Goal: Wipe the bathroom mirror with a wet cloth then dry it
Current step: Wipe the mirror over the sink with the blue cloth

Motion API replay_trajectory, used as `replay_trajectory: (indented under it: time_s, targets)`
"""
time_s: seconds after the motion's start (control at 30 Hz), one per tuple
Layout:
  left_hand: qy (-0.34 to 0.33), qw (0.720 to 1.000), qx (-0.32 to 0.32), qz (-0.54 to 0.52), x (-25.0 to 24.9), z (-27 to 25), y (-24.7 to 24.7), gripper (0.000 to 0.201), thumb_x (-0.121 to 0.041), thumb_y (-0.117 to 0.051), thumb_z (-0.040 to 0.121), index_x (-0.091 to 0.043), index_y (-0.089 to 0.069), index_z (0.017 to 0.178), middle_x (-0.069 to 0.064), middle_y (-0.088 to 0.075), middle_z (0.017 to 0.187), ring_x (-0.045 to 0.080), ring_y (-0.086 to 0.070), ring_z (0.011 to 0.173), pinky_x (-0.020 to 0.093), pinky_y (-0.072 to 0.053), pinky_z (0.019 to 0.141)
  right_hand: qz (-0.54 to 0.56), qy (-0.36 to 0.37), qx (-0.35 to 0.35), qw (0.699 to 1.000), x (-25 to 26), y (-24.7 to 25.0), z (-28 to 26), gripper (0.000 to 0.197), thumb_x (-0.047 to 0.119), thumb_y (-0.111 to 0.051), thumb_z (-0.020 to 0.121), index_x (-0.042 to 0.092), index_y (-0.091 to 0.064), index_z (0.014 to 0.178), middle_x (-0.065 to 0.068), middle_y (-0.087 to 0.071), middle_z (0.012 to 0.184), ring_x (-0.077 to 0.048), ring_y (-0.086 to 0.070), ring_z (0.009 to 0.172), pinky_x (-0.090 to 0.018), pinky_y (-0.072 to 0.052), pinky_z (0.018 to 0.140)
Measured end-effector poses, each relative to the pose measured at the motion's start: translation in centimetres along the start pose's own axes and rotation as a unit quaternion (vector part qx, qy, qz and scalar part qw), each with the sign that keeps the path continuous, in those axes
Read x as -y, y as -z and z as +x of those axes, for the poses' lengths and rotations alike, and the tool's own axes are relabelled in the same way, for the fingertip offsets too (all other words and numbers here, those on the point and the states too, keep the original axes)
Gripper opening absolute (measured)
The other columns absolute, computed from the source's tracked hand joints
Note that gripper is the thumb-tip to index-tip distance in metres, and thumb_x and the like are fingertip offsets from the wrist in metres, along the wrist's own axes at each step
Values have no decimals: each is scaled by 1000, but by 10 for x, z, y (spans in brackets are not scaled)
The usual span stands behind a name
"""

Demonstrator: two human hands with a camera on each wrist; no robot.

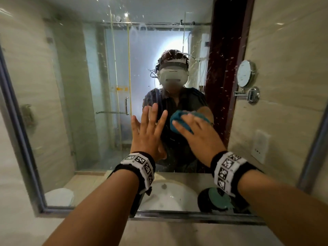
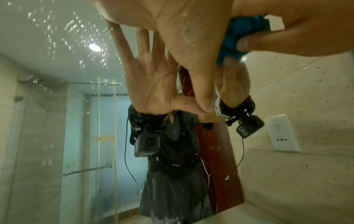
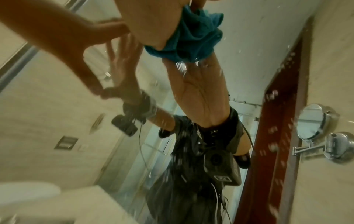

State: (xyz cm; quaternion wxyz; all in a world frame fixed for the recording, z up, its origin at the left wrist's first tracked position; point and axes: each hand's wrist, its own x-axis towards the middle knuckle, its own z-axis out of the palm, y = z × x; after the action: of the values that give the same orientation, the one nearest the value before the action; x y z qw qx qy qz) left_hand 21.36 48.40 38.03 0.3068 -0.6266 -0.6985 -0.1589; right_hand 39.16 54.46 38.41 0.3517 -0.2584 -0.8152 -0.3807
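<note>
Right hand [image 1: 197,134]: laid over a bunched teal cloth [image 1: 179,119], fingers bent round the wad and pressing it to the glass of the mirror [image 1: 71,86]; droplets show just under the cloth in the right wrist view.
Left hand [image 1: 149,132]: fingers straight and spread, held up at the glass just left of the cloth, holding nothing; the thumb tip appears to meet its reflection, the rest I cannot tell.
Cloth position: low centre of the mirror, beside the left hand, above the sink [image 1: 168,194] reflected below.
Mirror condition: water spots and streaks scattered above the hands and up the right side by the reflected dark-red door frame [image 1: 223,68].
Key relation: unwiped glass lies mostly above and to either side of the cloth, so the wet pass likely runs upward and across. The right hand alone bears the cloth, and the left sits in any leftward sweep.
Stage, by judgement: wet wiping; drying not begun.
</note>
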Motion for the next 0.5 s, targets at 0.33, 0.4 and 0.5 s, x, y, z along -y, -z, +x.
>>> replay_trajectory:
  time_s: [0.33,0.4,0.5]
  targets:
    - [-4,999,-48,-26,-2,-13,-21,122,-45,-68,74,-25,32,141,10,30,151,33,23,141,60,2,113,53,-66,-88,993,-16,14,13,44,4,-72,73,16,-66,115,-16,-60,112,-32,-49,96,-47,-54,73]
    - [-8,996,-77,-39,1,-16,-30,125,-46,-76,68,-25,19,147,10,20,156,32,16,144,56,4,114,69,-129,-122,982,-11,13,20,39,7,-64,77,18,-66,115,-13,-58,113,-28,-42,96,-47,-53,74]
    - [-17,994,-104,-38,4,-26,-46,128,-49,-81,58,-22,4,151,11,6,157,32,4,145,55,2,113,77,-105,-109,985,12,-7,7,38,7,-62,80,19,-66,116,-13,-59,114,-26,-41,97,-43,-53,79]
